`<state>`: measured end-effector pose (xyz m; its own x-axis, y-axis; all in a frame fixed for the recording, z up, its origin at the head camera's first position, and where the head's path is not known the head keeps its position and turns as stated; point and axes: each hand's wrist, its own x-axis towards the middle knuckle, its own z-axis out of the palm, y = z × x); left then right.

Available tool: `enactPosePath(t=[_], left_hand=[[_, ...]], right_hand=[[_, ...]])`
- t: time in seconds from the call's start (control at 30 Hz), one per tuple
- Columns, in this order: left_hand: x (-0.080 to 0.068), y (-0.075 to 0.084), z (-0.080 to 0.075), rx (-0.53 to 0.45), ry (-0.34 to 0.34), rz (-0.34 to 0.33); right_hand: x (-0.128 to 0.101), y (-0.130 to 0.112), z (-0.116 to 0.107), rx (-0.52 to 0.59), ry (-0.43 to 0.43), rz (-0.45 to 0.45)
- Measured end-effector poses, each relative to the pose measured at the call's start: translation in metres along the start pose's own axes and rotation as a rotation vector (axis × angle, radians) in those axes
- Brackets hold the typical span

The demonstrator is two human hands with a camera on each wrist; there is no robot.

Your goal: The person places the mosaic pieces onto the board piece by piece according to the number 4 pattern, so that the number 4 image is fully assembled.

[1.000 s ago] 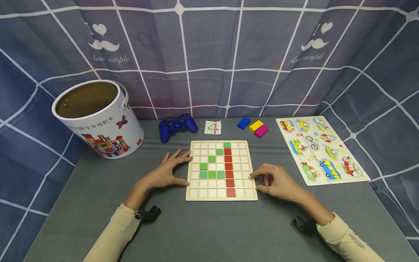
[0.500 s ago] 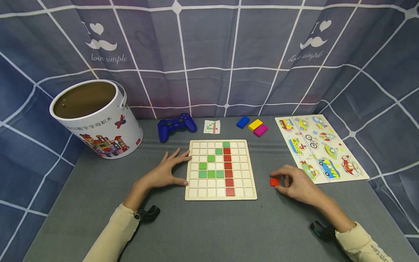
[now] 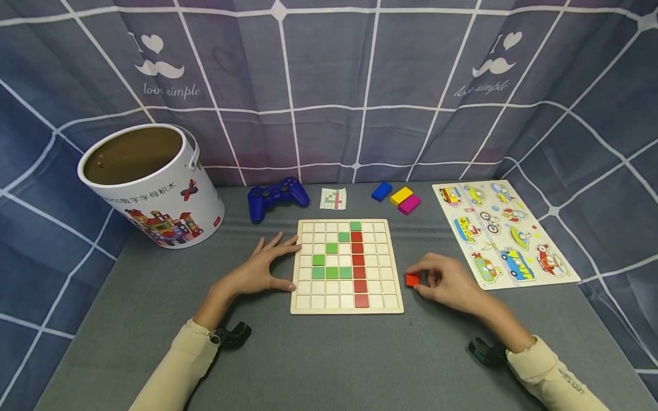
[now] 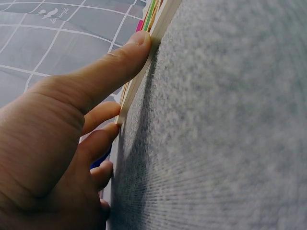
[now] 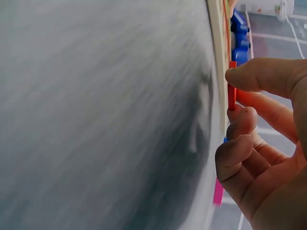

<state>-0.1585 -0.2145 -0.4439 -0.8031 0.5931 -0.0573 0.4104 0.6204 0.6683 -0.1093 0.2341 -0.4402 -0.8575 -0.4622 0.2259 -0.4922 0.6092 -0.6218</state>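
A cream wooden grid board (image 3: 339,309) lies on the table, with a column of red squares and several green squares forming a slanted line and a row. My left hand (image 3: 259,271) rests along its left edge, fingers spread. In the left wrist view the thumb (image 4: 115,62) lies against that edge. Just right of the board, my right hand (image 3: 447,282) pinches a small red square tile (image 3: 413,279) between thumb and fingers. The right wrist view shows the tile on edge, with the thumb (image 5: 264,74) on its near side.
Behind the board lie a small printed pattern card (image 3: 333,199), a blue game controller (image 3: 279,198), and blue, yellow and magenta blocks (image 3: 401,196). A white bucket (image 3: 169,211) stands at the left, a vehicle picture board (image 3: 498,234) lies at the right. Grid-patterned curtains (image 3: 329,85) enclose the table.
My right hand moved from the board's right edge out to the right, where a red tile shows in its fingers, then back left beside the board. The left hand stays in place.
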Motion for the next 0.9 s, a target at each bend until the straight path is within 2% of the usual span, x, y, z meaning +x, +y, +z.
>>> enactPosePath(t=[0.2, 0.5, 0.7, 0.9], left_hand=[[0.001, 0.001, 0.001, 0.004, -0.002, 0.007], [0.004, 0.003, 0.003, 0.004, -0.004, -0.003], [0.005, 0.004, 0.003, 0.003, -0.008, -0.003], [0.006, 0.003, 0.005, 0.003, -0.010, 0.000]], right_hand=[[0.027, -0.016, 0.013, 0.057, -0.050, -0.074], [0.057, -0.021, 0.025, 0.004, -0.130, -0.119], [0.066, -0.027, 0.026, 0.017, -0.201, -0.128], [0.065, -0.026, 0.024, 0.020, -0.222, -0.103]])
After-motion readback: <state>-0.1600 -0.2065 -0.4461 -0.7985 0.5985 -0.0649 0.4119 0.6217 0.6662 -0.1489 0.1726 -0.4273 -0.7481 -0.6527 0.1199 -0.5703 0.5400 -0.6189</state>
